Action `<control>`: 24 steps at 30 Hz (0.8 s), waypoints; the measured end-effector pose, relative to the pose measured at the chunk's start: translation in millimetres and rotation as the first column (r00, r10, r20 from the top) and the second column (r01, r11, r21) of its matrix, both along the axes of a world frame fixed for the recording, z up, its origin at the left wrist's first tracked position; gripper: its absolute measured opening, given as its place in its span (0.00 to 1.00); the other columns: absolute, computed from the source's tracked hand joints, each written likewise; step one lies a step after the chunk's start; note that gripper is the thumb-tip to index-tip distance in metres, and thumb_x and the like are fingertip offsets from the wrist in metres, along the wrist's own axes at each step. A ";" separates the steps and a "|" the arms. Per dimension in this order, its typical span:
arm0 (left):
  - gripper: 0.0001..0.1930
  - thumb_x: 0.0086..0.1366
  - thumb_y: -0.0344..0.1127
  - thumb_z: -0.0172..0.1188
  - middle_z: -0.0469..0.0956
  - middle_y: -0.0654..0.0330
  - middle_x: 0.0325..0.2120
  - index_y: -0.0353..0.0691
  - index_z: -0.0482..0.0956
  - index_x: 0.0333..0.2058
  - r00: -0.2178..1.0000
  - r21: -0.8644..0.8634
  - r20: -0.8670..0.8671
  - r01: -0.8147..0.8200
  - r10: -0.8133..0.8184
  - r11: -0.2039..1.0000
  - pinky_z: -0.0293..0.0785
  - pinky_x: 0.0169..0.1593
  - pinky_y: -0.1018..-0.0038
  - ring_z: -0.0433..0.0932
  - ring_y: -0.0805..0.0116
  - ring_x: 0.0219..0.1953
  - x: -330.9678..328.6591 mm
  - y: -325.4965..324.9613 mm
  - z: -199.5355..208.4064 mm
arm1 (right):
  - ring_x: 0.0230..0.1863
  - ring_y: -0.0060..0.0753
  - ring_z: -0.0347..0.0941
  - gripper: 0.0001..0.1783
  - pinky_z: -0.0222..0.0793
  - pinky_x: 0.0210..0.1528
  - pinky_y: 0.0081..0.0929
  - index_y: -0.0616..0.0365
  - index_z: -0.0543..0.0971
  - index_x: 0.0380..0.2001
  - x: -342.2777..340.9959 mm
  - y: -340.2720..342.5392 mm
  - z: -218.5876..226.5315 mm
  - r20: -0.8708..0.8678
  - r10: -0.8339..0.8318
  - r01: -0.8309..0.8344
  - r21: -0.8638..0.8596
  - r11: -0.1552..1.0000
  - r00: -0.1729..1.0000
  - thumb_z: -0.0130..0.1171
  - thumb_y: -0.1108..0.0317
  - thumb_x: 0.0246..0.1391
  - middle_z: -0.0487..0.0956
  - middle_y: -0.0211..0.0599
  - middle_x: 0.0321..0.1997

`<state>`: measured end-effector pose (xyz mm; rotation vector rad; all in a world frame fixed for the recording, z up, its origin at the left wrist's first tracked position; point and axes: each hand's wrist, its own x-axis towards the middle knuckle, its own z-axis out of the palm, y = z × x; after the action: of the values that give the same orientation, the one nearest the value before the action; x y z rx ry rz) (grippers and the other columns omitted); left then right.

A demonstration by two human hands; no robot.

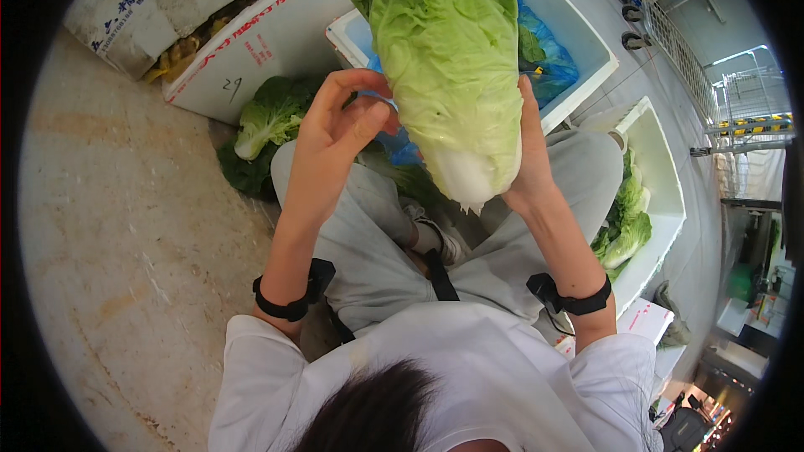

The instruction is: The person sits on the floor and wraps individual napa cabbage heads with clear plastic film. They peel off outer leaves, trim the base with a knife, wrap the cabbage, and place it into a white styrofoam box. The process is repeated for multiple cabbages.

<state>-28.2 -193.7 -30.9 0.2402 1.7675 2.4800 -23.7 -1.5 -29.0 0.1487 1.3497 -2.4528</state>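
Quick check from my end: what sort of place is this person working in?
Probably a produce stockroom or the back of a market: a large leafy head is held over the lap, a white box of greens sits on the right, and a wire cart stands beyond.

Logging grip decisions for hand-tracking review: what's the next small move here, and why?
Probably flatten the left hand against the cabbage. The right hand cups its right side near the white base, but the left hand's fingers are curled at the opposite edge, with the palm apart from it. A broader left contact would likely steady it.
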 end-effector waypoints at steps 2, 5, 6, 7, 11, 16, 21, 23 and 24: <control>0.09 0.63 0.30 0.55 0.72 0.63 0.34 0.35 0.69 0.41 0.999 0.025 0.043 0.016 -0.017 1.000 0.67 0.43 0.78 0.71 0.74 0.35 -1.2 0.2 -1.1 | 0.55 0.41 0.68 0.37 0.64 0.57 0.37 0.56 0.58 0.61 -0.5 0.7 -2.3 0.072 -0.011 0.014 -0.032 0.999 0.997 0.31 0.38 0.60 0.67 0.44 0.59; 0.09 0.64 0.30 0.53 0.72 0.63 0.34 0.36 0.69 0.42 0.999 -0.016 0.030 0.038 -0.037 0.999 0.67 0.43 0.78 0.71 0.75 0.36 -7.4 -0.4 -5.9 | 0.56 0.41 0.68 0.37 0.63 0.58 0.36 0.56 0.59 0.60 -1.2 2.6 -6.9 0.091 -0.007 0.014 -0.077 0.997 0.996 0.32 0.38 0.60 0.67 0.44 0.59; 0.09 0.64 0.29 0.52 0.72 0.63 0.35 0.35 0.69 0.43 0.998 -0.043 0.025 0.055 -0.054 0.998 0.67 0.44 0.77 0.71 0.75 0.38 -9.6 -2.3 -7.0 | 0.56 0.41 0.68 0.37 0.62 0.58 0.37 0.56 0.59 0.60 -1.1 3.5 -8.2 0.098 -0.008 0.017 -0.089 0.996 0.995 0.32 0.38 0.60 0.67 0.44 0.59; 0.09 0.65 0.28 0.51 0.72 0.63 0.36 0.35 0.69 0.43 0.997 -0.082 0.044 0.065 -0.061 0.995 0.67 0.45 0.77 0.70 0.75 0.39 -10.7 -3.2 -8.1 | 0.56 0.39 0.68 0.37 0.63 0.58 0.35 0.57 0.59 0.60 -0.9 4.6 -9.3 0.101 -0.003 0.015 -0.118 0.993 0.995 0.32 0.39 0.60 0.68 0.44 0.58; 0.07 0.62 0.29 0.55 0.71 0.65 0.35 0.37 0.72 0.38 0.999 -0.046 -0.034 -0.032 0.031 0.998 0.66 0.42 0.80 0.70 0.77 0.35 -9.1 1.9 -7.4 | 0.56 0.36 0.68 0.36 0.65 0.57 0.31 0.59 0.60 0.60 -0.2 10.2 -11.8 0.143 0.117 -0.071 -0.293 0.953 0.983 0.33 0.41 0.61 0.68 0.43 0.58; 0.13 0.58 0.28 0.58 0.71 0.62 0.41 0.38 0.74 0.43 0.776 -0.252 -0.606 -0.397 0.176 0.882 0.65 0.45 0.78 0.68 0.72 0.44 -15.7 6.8 13.1 | 0.52 0.41 0.71 0.35 0.68 0.53 0.37 0.57 0.59 0.60 -1.7 11.1 -18.9 0.130 0.132 -0.099 -0.235 0.967 0.983 0.31 0.40 0.62 0.69 0.45 0.57; 0.17 0.53 0.22 0.57 0.74 0.61 0.44 0.41 0.78 0.43 0.506 -0.627 -0.776 -0.554 -0.376 0.547 0.64 0.49 0.69 0.67 0.59 0.48 -31.9 -5.5 34.3 | 0.48 0.49 0.73 0.36 0.73 0.46 0.49 0.54 0.58 0.61 -1.6 7.1 -24.0 0.075 0.148 -0.138 -0.116 0.984 0.986 0.28 0.39 0.61 0.70 0.48 0.55; 0.16 0.52 0.22 0.58 0.74 0.61 0.44 0.40 0.79 0.41 0.482 -0.639 -0.769 -0.567 -0.420 0.519 0.65 0.48 0.69 0.67 0.60 0.47 -33.8 -7.2 37.4 | 0.49 0.46 0.73 0.35 0.72 0.49 0.45 0.55 0.58 0.61 -0.5 6.7 -22.4 0.087 0.149 -0.138 -0.116 0.984 0.985 0.29 0.40 0.61 0.70 0.47 0.56; 0.15 0.51 0.22 0.59 0.74 0.61 0.44 0.39 0.79 0.40 0.473 -0.648 -0.761 -0.573 -0.444 0.501 0.65 0.47 0.68 0.67 0.60 0.46 -34.6 -8.6 38.5 | 0.50 0.44 0.72 0.35 0.71 0.50 0.43 0.55 0.58 0.61 0.2 6.7 -20.9 0.112 0.135 -0.123 -0.110 0.986 0.985 0.29 0.40 0.62 0.70 0.46 0.56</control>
<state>-62.8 -202.3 7.6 1.6049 3.1750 0.9215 -23.5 5.2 -49.9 0.1743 1.1445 -2.3590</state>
